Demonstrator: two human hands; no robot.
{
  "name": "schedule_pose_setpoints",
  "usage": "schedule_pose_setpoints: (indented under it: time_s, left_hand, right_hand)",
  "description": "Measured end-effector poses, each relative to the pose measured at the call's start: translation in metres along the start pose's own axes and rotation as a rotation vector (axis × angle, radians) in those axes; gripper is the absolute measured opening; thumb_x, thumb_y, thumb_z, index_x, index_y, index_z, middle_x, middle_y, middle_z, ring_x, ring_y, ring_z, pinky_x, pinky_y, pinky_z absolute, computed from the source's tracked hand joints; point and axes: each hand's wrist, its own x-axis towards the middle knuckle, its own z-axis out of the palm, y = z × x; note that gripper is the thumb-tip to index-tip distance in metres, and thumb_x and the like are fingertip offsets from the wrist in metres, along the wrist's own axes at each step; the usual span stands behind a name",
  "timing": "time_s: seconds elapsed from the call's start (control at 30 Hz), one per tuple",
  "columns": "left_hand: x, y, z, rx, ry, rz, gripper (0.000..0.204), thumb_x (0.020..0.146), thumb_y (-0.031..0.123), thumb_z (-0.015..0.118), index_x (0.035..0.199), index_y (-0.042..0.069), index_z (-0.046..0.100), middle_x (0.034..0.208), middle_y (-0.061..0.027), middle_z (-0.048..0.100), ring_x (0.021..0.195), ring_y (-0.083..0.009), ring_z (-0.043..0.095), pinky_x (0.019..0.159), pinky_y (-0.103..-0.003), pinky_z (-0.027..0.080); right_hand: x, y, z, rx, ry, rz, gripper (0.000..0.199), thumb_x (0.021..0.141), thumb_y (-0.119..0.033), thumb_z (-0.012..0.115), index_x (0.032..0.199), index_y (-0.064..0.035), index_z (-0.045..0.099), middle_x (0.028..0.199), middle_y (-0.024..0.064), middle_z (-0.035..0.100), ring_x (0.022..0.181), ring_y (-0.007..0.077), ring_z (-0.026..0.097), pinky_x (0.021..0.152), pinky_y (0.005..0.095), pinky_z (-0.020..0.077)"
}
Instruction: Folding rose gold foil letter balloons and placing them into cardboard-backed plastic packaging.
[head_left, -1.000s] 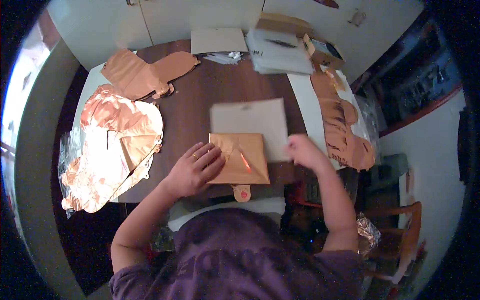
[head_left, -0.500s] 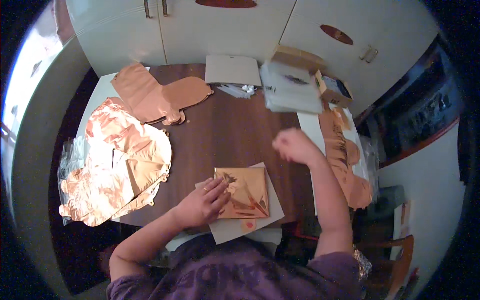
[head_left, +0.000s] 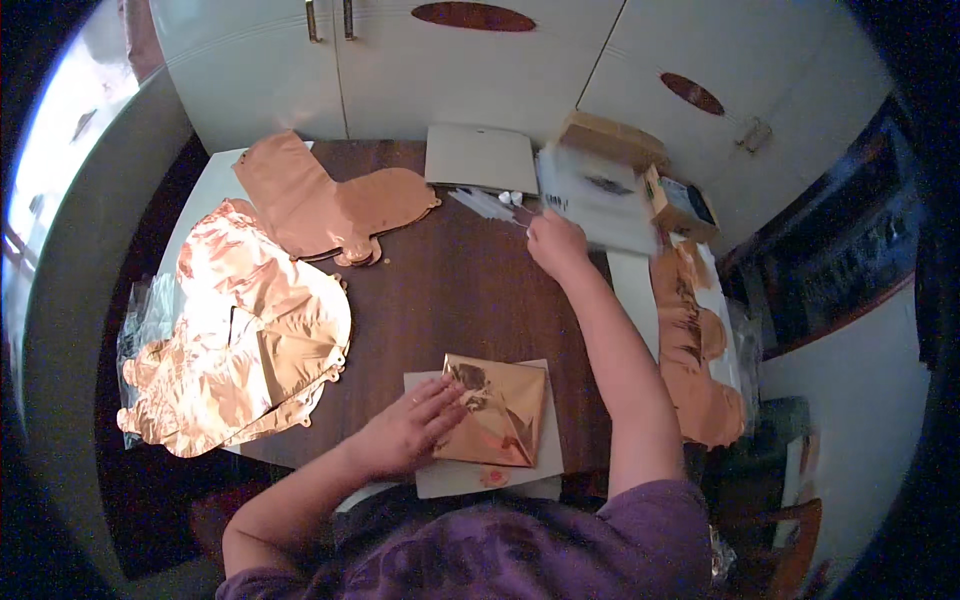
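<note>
My left hand lies with fingers stretched out over the left side of a folded rose-gold foil balloon. Beneath that balloon is a pale card sheet, with a tab bearing a red mark showing at its near edge. My right hand is stretched out to the back of the table, its fingers curled together at the near end of a bunch of thin white straws. What sits between those fingers is too small to make out. Small white pieces lie beside the straws.
Shiny foil balloons are heaped at left, with flat matte ones behind. A grey-white card stands at the back. Clear plastic bags, an open cardboard box and more flat balloons occupy the right side.
My right hand has moved forward and left, from above the right part of the table to the straws. My left hand stays on the folded balloon, which has turned slightly along with its card.
</note>
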Motion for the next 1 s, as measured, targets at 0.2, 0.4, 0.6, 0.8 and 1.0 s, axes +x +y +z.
schedule_pose_setpoints:
  time_s: [0.2, 0.4, 0.6, 0.8, 1.0]
  left_hand:
    - [0.008, -0.018, -0.018, 0.024, -0.095, 0.115, 0.057, 0.073, 0.017, 0.066, 0.125, -0.004, 0.053, 0.138, -0.0246, 0.044, 0.131, -0.0412, 0.040, 0.110, -0.048, 0.033]
    - [0.018, -0.013, -0.038, 0.042, -0.070, 0.123, 0.048, 0.077, 0.018, 0.065, 0.122, 0.005, 0.057, 0.125, -0.0140, 0.057, 0.122, -0.0302, 0.050, 0.105, -0.048, 0.037]
    - [0.032, 0.013, -0.054, -0.070, 0.009, 0.050, 0.043, 0.080, 0.013, 0.063, 0.123, 0.005, 0.059, 0.114, -0.0171, 0.063, 0.105, -0.0342, 0.060, 0.095, -0.044, 0.047]
    - [0.033, 0.034, -0.057, -0.283, -0.030, -0.094, 0.038, 0.084, 0.010, 0.059, 0.121, 0.004, 0.059, 0.109, -0.0201, 0.063, 0.099, -0.0398, 0.061, 0.087, -0.044, 0.051]
    - [0.023, 0.030, -0.049, -0.310, -0.004, -0.064, 0.034, 0.088, 0.009, 0.057, 0.121, 0.004, 0.059, 0.112, -0.0201, 0.063, 0.097, -0.0384, 0.063, 0.086, -0.043, 0.052]
  right_hand:
    - [-0.109, 0.003, -0.067, 0.455, -0.066, -0.019, 0.011, 0.077, -0.014, 0.066, 0.083, -0.0045, 0.065, 0.088, 0.0140, 0.063, 0.080, 0.0311, 0.064, 0.070, 0.0417, 0.0519]
    - [-0.215, -0.026, -0.184, 0.786, -0.259, -0.232, 0.008, 0.077, -0.007, 0.069, 0.081, -0.0030, 0.063, 0.079, 0.0093, 0.064, 0.074, 0.0227, 0.065, 0.066, 0.0331, 0.0524]
    - [-0.256, -0.081, -0.164, 0.798, -0.276, -0.409, 0.009, 0.078, -0.003, 0.068, 0.087, -0.0022, 0.064, 0.087, 0.0113, 0.066, 0.078, 0.0272, 0.067, 0.068, 0.0339, 0.0536]
    - [-0.277, -0.096, -0.087, 0.404, -0.018, -0.173, 0.059, 0.077, -0.021, 0.073, 0.129, -0.0011, 0.053, 0.122, 0.0179, 0.059, 0.115, 0.0365, 0.052, 0.103, 0.0446, 0.0376]
    - [-0.314, -0.096, -0.106, 0.391, -0.315, -0.334, 0.089, 0.067, -0.038, 0.080, 0.139, -0.0014, 0.042, 0.142, 0.0132, 0.043, 0.135, 0.0331, 0.034, 0.113, 0.0527, 0.0227]
